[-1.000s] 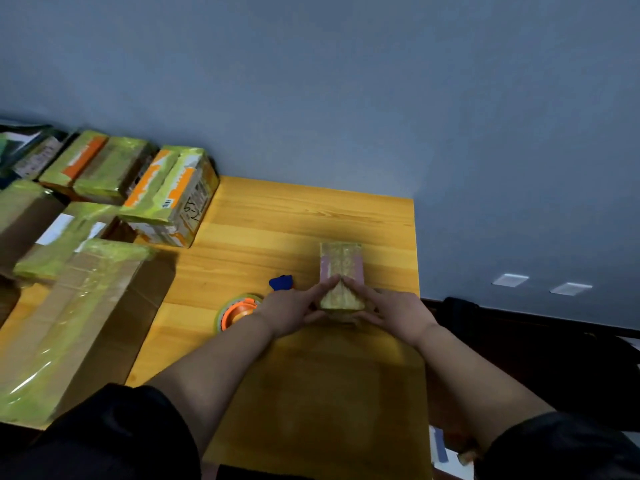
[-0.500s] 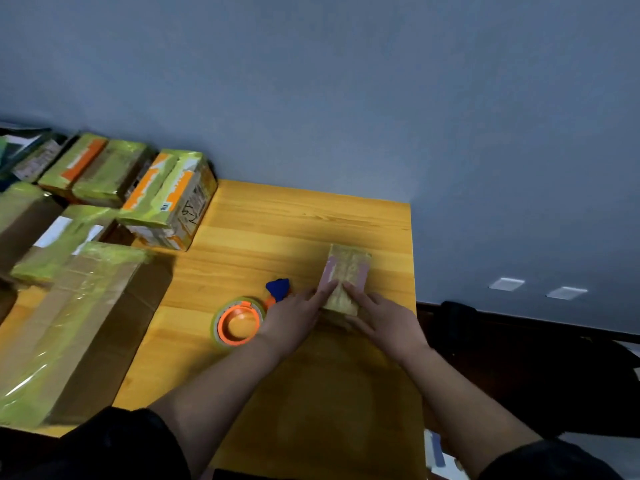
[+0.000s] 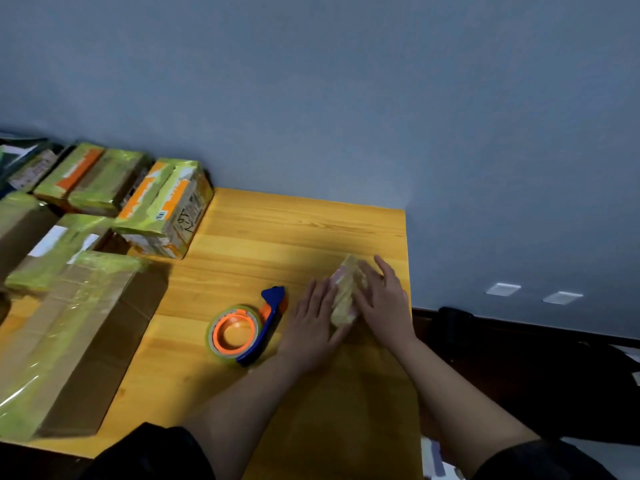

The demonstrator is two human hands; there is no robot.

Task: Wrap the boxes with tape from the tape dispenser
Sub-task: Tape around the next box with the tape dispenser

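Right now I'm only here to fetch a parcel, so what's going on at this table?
A person is taping up boxes. Both hands, the left hand and the right hand, lie with straight fingers against a small taped box near the right edge of the wooden table, seemingly smoothing its tape. The tape dispenser lies untouched just left of the hands. Several boxes already wrapped in greenish tape sit along the left.

It looked like a home packing corner: taped cardboard parcels [image 3: 76,258] crowded the left of a wooden desk [image 3: 294,230] against a plain grey-blue wall [image 3: 346,98].
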